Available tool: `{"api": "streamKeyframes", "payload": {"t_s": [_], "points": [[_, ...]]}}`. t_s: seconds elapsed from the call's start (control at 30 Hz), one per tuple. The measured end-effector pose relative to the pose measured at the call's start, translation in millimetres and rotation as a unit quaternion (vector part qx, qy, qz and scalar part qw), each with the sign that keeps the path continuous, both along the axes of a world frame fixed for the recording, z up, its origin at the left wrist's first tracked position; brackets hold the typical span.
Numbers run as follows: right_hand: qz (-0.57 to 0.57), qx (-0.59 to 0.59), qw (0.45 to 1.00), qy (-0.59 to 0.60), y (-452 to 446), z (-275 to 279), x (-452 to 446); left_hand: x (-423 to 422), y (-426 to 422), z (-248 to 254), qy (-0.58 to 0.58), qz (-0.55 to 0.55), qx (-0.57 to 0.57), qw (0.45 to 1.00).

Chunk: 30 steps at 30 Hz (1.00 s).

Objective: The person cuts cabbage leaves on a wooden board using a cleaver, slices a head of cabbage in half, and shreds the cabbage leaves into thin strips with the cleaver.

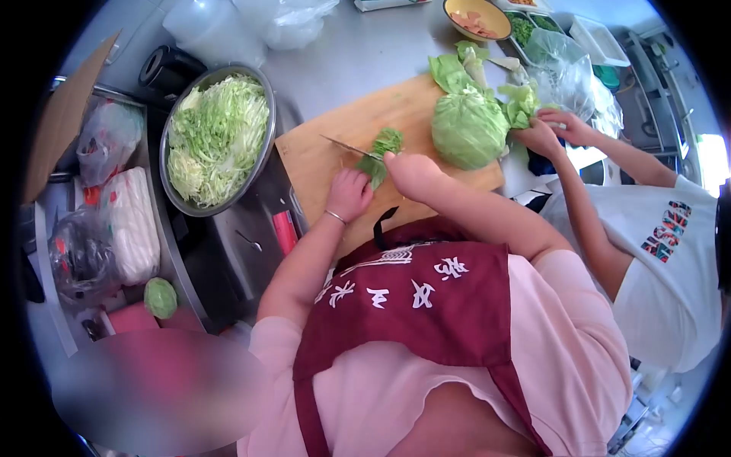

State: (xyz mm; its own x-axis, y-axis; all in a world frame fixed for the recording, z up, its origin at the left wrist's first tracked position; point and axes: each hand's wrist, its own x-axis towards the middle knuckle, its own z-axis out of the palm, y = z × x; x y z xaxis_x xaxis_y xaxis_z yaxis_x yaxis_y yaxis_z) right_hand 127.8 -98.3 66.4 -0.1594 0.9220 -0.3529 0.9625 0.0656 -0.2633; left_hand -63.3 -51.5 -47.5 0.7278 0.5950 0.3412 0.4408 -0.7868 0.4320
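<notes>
My right hand (415, 177) is wrapped round the handle of a knife (350, 148), whose blade points to the upper left across the wooden cutting board (320, 156). Under and beside the blade lie green cabbage leaves (387, 143), partly cut. My left hand (350, 195), with a bracelet at the wrist, has its fingers curled against the near end of these leaves, close to the blade. A whole head of cabbage (469, 129) rests on the right part of the board, with loose outer leaves (451, 75) behind it.
At the left stands a metal bowl (268, 145) of shredded cabbage (217, 141). On the right, a co-worker's hands (544, 133) hold cabbage leaves. A yellow-rimmed bowl (478, 36) sits at the back. A small cabbage (160, 298) and bagged goods (131, 225) lie lower left.
</notes>
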Motion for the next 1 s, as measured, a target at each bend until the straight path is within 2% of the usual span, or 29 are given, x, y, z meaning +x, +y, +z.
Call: {"api": "streamKeyframes", "payload": {"t_s": [0.17,0.27,0.33,0.5,0.57,0.7,0.77,0.87,1.0], "points": [[0.031,0.014,0.999,-0.031,-3,-6,-7,-1,1,-4,-0.028,0.003,-0.016,0.999],[-0.027,0.023,0.999,-0.013,-14,-29,0,2,5,-1,-0.044,-0.009,-0.017,0.999],[-0.039,-0.046,0.998,0.023,-6,-31,8,2,2,-2,-0.039,-0.006,-0.006,0.999],[-0.063,-0.013,0.998,0.024,-11,-10,6,1,1,2,-0.019,-0.004,-0.021,1.000],[-0.017,0.010,1.000,0.016,-15,-8,2,2,3,0,-0.027,-0.003,-0.020,0.999],[-0.018,0.028,0.999,0.007,-13,-42,2,1,4,-1,-0.033,-0.008,-0.011,0.999],[-0.046,-0.029,0.998,0.036,-12,-36,6,0,0,-1,-0.039,-0.006,-0.008,0.999],[-0.081,0.012,0.996,0.031,-9,-36,7,2,3,-2,-0.038,0.001,-0.007,0.999],[-0.027,0.026,0.999,0.000,-23,-16,-5,1,2,-4,-0.043,0.004,-0.010,0.999]]}}
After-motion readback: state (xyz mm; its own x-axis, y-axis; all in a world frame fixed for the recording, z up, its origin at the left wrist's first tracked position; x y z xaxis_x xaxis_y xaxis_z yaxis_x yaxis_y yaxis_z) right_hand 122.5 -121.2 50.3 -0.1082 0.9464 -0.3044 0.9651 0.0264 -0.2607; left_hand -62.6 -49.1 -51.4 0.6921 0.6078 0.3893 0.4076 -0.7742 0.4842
